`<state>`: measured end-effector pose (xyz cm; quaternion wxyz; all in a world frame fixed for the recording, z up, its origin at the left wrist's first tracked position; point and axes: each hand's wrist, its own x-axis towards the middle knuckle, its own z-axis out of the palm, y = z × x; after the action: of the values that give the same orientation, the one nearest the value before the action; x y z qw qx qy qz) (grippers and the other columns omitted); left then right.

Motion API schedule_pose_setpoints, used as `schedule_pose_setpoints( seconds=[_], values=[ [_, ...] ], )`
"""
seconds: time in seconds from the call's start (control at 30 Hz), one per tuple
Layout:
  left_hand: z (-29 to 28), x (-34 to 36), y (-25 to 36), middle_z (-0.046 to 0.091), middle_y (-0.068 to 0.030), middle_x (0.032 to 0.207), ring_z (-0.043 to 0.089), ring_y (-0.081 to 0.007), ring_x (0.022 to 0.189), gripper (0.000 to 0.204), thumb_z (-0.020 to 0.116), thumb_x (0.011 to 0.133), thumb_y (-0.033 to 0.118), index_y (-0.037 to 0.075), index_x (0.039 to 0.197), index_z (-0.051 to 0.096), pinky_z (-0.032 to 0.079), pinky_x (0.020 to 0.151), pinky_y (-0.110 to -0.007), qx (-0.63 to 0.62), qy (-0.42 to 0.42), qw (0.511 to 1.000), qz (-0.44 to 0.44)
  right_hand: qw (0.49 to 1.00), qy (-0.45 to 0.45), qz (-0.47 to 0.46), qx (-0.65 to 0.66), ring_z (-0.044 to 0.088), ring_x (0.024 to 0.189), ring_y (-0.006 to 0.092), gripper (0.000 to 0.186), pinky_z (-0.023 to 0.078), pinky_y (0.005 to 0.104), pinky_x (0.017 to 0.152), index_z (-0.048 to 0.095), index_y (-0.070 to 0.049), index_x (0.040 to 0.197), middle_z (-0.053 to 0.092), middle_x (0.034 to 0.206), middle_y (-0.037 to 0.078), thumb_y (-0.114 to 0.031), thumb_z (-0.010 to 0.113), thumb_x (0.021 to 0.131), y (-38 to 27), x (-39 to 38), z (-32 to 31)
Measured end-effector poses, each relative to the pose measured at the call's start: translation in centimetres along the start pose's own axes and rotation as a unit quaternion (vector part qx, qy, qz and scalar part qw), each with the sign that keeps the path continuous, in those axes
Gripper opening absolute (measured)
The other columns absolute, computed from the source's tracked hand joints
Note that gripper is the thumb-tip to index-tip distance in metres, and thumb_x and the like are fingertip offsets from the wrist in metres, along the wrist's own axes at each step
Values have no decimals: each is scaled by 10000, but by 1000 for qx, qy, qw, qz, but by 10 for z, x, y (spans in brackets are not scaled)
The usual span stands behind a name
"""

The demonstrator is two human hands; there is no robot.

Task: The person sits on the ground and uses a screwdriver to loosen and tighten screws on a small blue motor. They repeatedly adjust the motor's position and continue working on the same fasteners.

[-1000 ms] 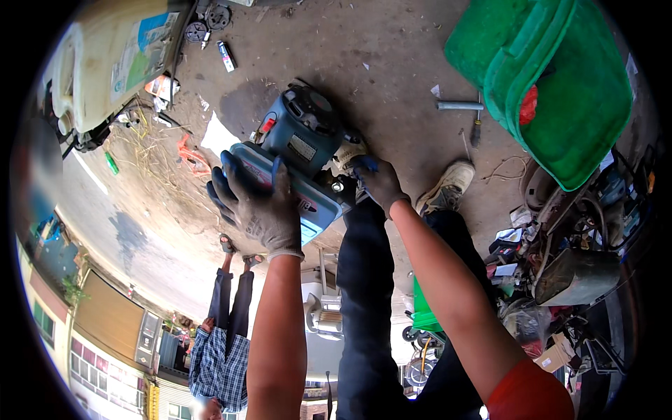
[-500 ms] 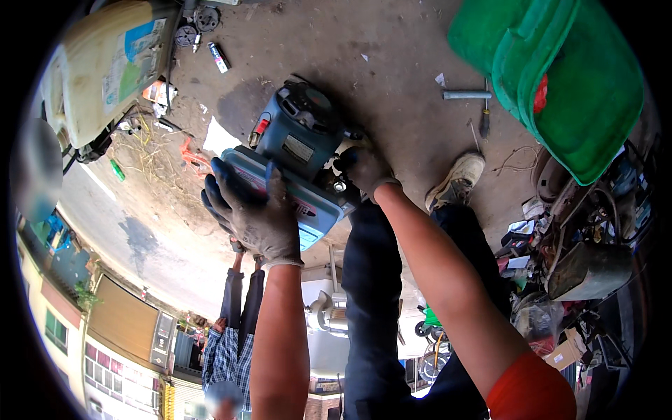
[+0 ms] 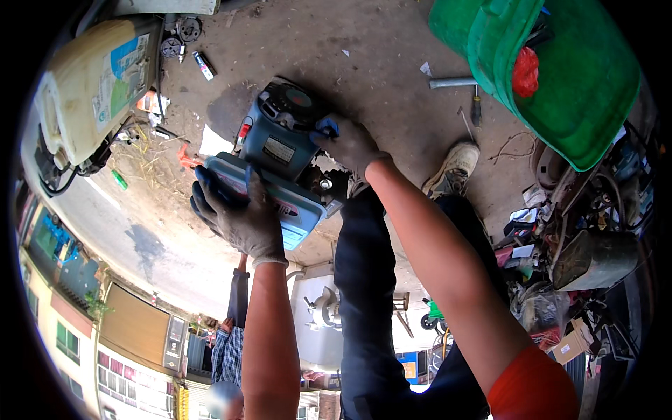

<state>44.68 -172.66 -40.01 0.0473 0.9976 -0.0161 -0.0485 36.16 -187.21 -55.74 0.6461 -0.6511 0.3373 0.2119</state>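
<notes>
A blue-grey small engine (image 3: 283, 133) with a round black cover stands on the ground in front of me, and a light blue panel-like part (image 3: 301, 227) rises on its near side. My left hand (image 3: 241, 217), in a grey glove with dark blue fingertips, rests against that blue part with fingers spread. On the engine's right side, by the edge of the black cover, is my right hand (image 3: 350, 145), gloved the same way. Its fingers are curled; whatever they hold is hidden. A red-capped fitting (image 3: 243, 131) shows at the engine's left.
A green bin (image 3: 483, 63) lies at the upper right, near a metal bar (image 3: 451, 82) and a screwdriver (image 3: 477, 110). Scrap and a metal box (image 3: 595, 259) crowd the right side. A yellowed container (image 3: 91, 91) stands at the left. Another person's checked sleeve (image 3: 227, 353) shows beyond.
My right hand has moved up along the engine's right side toward the black cover, with its fingers curled. My left hand stays on the blue part. The whole view has shifted slightly.
</notes>
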Motion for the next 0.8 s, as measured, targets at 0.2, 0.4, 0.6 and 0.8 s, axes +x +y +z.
schedule_pose_setpoints(
  seconds=[0.2,0.4,0.6,0.8],
  values=[
    [0,-2,-5,441,-234,1520,371,-420,1442,897,766,871,566,103,1564,436,363,1148,-539,37,3,999,-20,987,-129,57,-74,721,918,354,507,548,424,839,700,-14,1109,736,961,212,-492,669,942,-29,-39,-55],
    [-3,-3,4,394,-222,1585,299,-438,1496,928,767,829,611,174,1572,422,279,1205,-562,41,-15,998,-53,984,-60,64,-153,708,935,421,462,548,488,827,724,-82,1101,729,942,234,-504,586,972,-55,-92,-67],
    [-1,-4,4,414,-194,1582,336,-425,1486,895,722,817,653,221,1548,441,298,1168,-597,31,-43,995,-84,933,-129,303,-146,687,967,391,353,554,442,850,696,-23,1139,725,1019,218,-324,653,959,-97,-439,-263],
    [-1,11,-5,383,-193,1613,300,-433,1515,946,746,777,682,219,1551,461,262,1186,-636,49,-32,995,-86,816,206,524,-129,668,972,266,343,540,374,855,705,-21,1141,723,1052,140,-302,697,945,-136,-737,-484]
  ],
)
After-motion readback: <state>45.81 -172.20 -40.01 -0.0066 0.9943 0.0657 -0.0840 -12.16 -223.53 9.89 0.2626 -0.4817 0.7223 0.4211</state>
